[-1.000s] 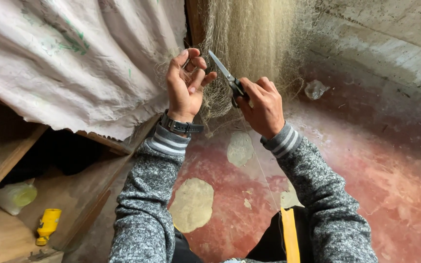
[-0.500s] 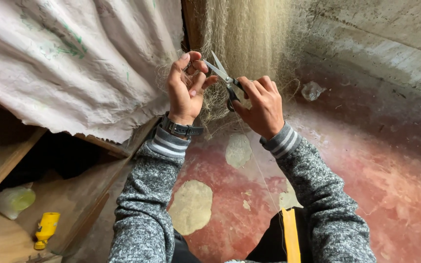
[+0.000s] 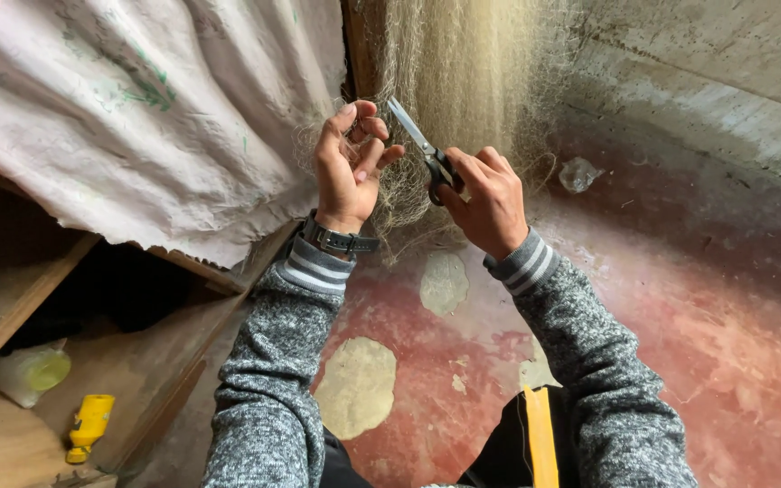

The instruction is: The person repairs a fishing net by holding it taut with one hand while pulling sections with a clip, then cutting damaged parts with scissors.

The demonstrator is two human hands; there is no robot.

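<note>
Sleeves of grey flecked knit with striped cuffs [image 3: 273,361] fill the near foreground, one on each of the person's arms; between them, a dark garment with a yellow stripe [image 3: 540,434].

Floor of worn red-painted concrete [image 3: 680,316], with pale bare patches where the paint has gone.

Low shelf of bare wood [image 3: 11,307], at left. Below it lie a small yellow plastic object [image 3: 89,425] and a pale translucent container with a greenish end [image 3: 29,372].

Left hand [image 3: 347,172]: raised, palm toward the camera, a dark wristwatch [image 3: 336,239] on the wrist. Grip: fingers curled and pinched on strands of the fine pale-beige fishing net [image 3: 463,81], which is bunched around the fingertips.

Right hand [image 3: 485,199]: just beside the left. Grip: clenched through the black handles of the steel-bladed scissors [image 3: 422,145]. Blades point up and left toward the left hand's fingers; they lie close together, and whether they are fully shut cannot be told.

Net position: hangs in a gathered curtain straight ahead, behind both hands, its lower edge trailing onto the floor.

White woven sheet with faded green marks [image 3: 137,117], draped at left, just beside the net.

Grey concrete wall [image 3: 707,63], at rear right; a small crumpled clear scrap [image 3: 578,173] lies at its foot.
</note>
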